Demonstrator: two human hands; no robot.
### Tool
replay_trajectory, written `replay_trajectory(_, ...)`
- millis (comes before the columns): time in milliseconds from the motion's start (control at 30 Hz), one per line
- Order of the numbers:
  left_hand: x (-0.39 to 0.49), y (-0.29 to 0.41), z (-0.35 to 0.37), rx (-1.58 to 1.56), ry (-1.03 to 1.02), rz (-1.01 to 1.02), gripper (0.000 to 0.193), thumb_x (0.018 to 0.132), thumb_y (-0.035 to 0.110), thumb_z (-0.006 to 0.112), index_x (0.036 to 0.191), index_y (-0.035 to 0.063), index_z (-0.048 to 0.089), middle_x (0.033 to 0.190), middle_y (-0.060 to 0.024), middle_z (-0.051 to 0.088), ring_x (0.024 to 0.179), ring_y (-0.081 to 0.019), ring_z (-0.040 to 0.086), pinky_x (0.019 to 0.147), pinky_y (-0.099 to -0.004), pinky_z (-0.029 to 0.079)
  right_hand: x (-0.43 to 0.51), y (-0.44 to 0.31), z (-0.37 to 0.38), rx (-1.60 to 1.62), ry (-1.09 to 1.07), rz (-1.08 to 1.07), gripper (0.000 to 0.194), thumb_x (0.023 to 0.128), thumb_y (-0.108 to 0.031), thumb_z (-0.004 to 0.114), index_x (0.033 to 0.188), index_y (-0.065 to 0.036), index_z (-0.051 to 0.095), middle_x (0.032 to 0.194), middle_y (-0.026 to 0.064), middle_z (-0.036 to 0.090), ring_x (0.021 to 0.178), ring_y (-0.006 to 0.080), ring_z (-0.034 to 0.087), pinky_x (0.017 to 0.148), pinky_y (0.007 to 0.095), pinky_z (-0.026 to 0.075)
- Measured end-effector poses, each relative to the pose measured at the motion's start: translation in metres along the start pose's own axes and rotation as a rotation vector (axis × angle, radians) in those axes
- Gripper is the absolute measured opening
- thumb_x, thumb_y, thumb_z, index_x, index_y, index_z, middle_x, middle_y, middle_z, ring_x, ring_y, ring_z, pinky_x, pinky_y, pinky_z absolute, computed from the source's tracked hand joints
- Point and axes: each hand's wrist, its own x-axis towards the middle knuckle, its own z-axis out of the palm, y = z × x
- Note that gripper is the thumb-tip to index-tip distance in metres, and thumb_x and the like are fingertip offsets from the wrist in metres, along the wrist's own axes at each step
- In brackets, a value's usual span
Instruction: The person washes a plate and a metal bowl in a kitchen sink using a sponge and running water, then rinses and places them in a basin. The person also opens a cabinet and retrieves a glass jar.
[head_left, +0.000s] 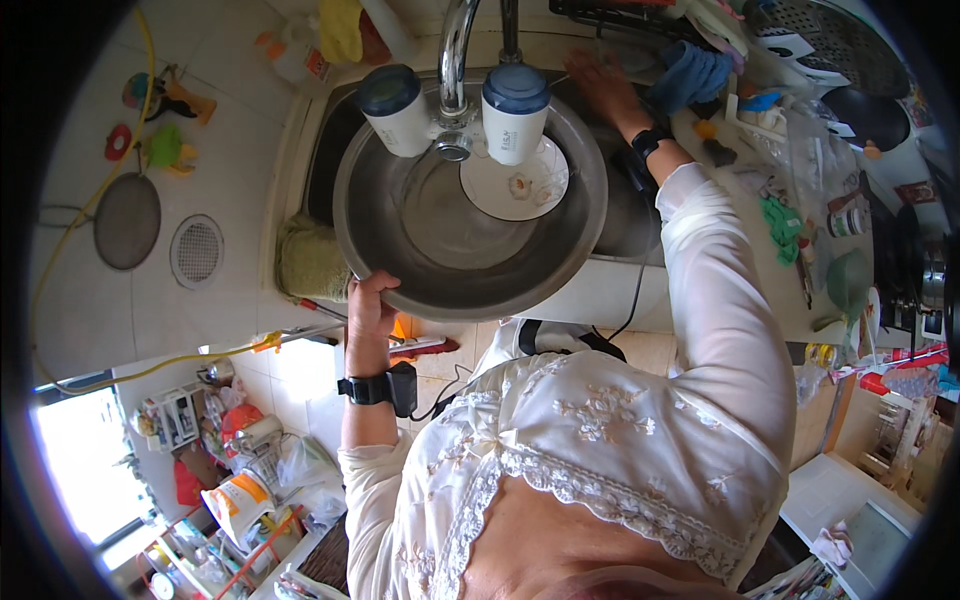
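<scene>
A wide metal basin (375, 268) rests over the sink (634, 217), beneath the tap. My left hand (371, 304) grips its near left rim, thumb over the edge. Inside the basin, towards the right, lies a white plate (502, 196) with a floral pattern. Two white tap-mounted filters with blue caps, a left one (397, 124) and a right one (516, 120), flank the chrome faucet (454, 75) and partly cover the basin and plate. My right hand (600, 82) reaches to the back right of the sink. Its fingertips are in shadow, and whether they hold anything is unclear.
A blue cloth (690, 75) sits right of my right hand. A folded green towel (311, 259) lies at the sink's left edge. Plastic bags and a green cloth (781, 229) crowd the right counter. A black cable (641, 277) hangs from my right wrist.
</scene>
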Motion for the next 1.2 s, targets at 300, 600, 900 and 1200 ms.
replay_trajectory(300, -0.007, -0.015, 0.004, -0.066, -0.018, 0.011, 0.034, 0.067, -0.005, 0.048, 0.101, -0.0065, 0.056, 0.093, -0.0146, 0.062, 0.086, -0.0289, 0.062, 0.079, -0.0376, 0.052, -0.019, -0.016, 0.017, 0.905, -0.259, 0.611, 0.058, 0.091, -0.040, 0.046, 0.129, 0.003, 0.038, 0.134, 0.0252, 0.039, 0.125, 0.0390, 0.037, 0.101, 0.0435, 0.033)
replay_trajectory(600, -0.016, -0.015, 0.005, -0.075, 0.050, -0.086, 0.032, 0.067, -0.004, 0.049, 0.098, -0.0072, 0.056, 0.094, -0.0145, 0.060, 0.085, -0.0281, 0.060, 0.076, -0.0364, 0.051, -0.026, -0.013, -0.007, 2.027, -0.413, 1.078, 0.053, 0.091, -0.037, 0.049, 0.129, -0.001, 0.039, 0.117, 0.0136, 0.055, 0.107, 0.0206, 0.052, 0.093, 0.0319, 0.041)
replay_trajectory(900, -0.019, -0.027, 0.007, -0.142, 0.052, -0.159, 0.025, 0.067, -0.001, 0.051, 0.090, -0.0086, 0.057, 0.088, -0.0147, 0.059, 0.079, -0.0284, 0.060, 0.074, -0.0373, 0.052, -0.020, 0.000, 0.016, 1.873, -0.448, 0.608, 0.072, 0.090, -0.056, 0.039, 0.142, -0.009, 0.022, 0.148, 0.0112, 0.021, 0.136, 0.0256, 0.019, 0.108, 0.0409, 0.022)
replay_trajectory(1200, -0.020, -0.030, 0.014, -0.097, 0.023, -0.152, 0.032, 0.065, -0.001, 0.052, 0.096, -0.0087, 0.057, 0.091, -0.0153, 0.061, 0.081, -0.0286, 0.060, 0.075, -0.0371, 0.051, -0.015, 0.004, -0.020, 2.433, -0.344, 0.921, 0.086, 0.086, -0.063, 0.040, 0.141, 0.000, 0.018, 0.148, 0.0167, 0.018, 0.137, 0.0261, 0.017, 0.112, 0.0396, 0.014)
